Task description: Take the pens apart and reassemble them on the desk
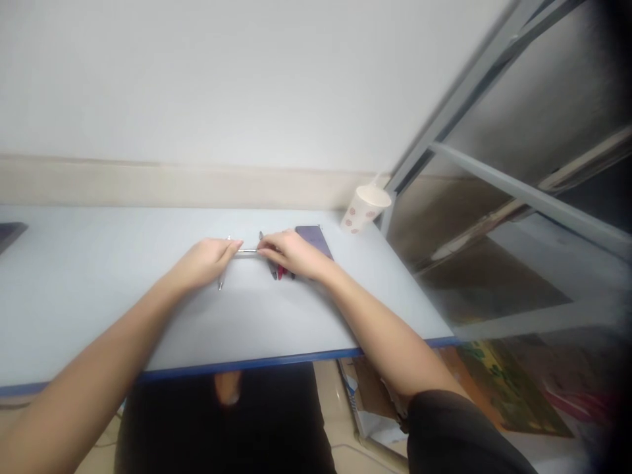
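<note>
My left hand (206, 259) and my right hand (290, 252) meet over the middle of a pale grey table (99, 276). Both pinch the ends of a thin silver pen (247, 251) held level between them. Under my left hand lies another silver pen (220, 283), pointing toward me. Beneath my right hand lie a dark pen (271, 268) and a red pen (280, 271), partly hidden by the fingers. A dark purple phone (316, 238) lies flat just behind my right hand.
A white paper cup (364, 207) with red dots leans at the table's back right corner against a grey metal rack (494, 191). A dark object (10, 234) sits at the far left edge. Cardboard and papers (494, 388) lie on the floor to the right.
</note>
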Demonstrator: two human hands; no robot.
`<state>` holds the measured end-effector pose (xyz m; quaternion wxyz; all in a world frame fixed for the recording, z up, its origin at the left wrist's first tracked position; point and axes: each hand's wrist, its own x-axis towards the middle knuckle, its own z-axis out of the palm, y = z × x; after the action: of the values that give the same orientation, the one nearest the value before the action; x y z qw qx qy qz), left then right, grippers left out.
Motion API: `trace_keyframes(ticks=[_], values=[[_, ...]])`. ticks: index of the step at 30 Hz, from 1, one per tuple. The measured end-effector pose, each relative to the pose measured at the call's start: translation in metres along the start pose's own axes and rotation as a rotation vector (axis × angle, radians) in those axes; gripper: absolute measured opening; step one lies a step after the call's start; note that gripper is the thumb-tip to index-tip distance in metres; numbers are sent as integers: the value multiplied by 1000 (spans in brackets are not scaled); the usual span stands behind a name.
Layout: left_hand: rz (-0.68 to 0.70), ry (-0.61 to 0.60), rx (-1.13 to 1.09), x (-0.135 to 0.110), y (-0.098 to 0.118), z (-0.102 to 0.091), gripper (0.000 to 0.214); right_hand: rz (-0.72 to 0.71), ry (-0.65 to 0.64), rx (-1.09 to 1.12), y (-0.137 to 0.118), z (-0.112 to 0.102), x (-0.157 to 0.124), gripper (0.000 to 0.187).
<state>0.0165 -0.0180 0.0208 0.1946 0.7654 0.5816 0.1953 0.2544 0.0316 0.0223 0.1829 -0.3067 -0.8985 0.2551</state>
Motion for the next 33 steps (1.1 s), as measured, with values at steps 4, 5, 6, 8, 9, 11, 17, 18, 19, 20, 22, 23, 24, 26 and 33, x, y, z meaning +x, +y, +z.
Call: trace_keyframes(ticks=[4,5,6,8,9,11,17,18,19,20,22,23,24,26,33], values=[[-10,1,-15,0,0,0,55,-77,142,-22,3,2,0,5],[-8,3,-22,0,0,0,55,-89,160,-41,4,3,0,7],[-3,4,-31,0,0,-1,55,-95,173,-57,4,3,0,8],[3,-1,-64,0,0,-1,55,-96,191,-78,6,3,1,15],[-1,-9,-88,0,0,-1,55,-91,208,-88,6,3,1,18],[-2,-27,-145,0,0,-1,55,-78,263,-113,7,4,1,23],[45,-46,-253,-1,-1,2,49,-32,494,-198,7,7,1,29],[50,-50,-268,-2,0,2,47,-16,521,-206,7,7,2,29],[59,-51,-280,-2,0,2,44,-1,543,-212,6,7,2,29],[70,-52,-287,-2,-1,2,42,11,562,-215,6,7,2,28],[98,-50,-283,-2,-1,2,39,22,585,-211,5,7,2,27],[112,-48,-276,-2,-2,3,38,22,593,-206,4,6,2,27],[124,-45,-270,-2,-2,3,37,20,602,-199,4,6,2,27],[134,-34,-262,-1,-3,4,37,15,625,-185,5,6,2,29],[125,-1,-270,0,-5,6,34,11,714,-200,13,5,4,29]])
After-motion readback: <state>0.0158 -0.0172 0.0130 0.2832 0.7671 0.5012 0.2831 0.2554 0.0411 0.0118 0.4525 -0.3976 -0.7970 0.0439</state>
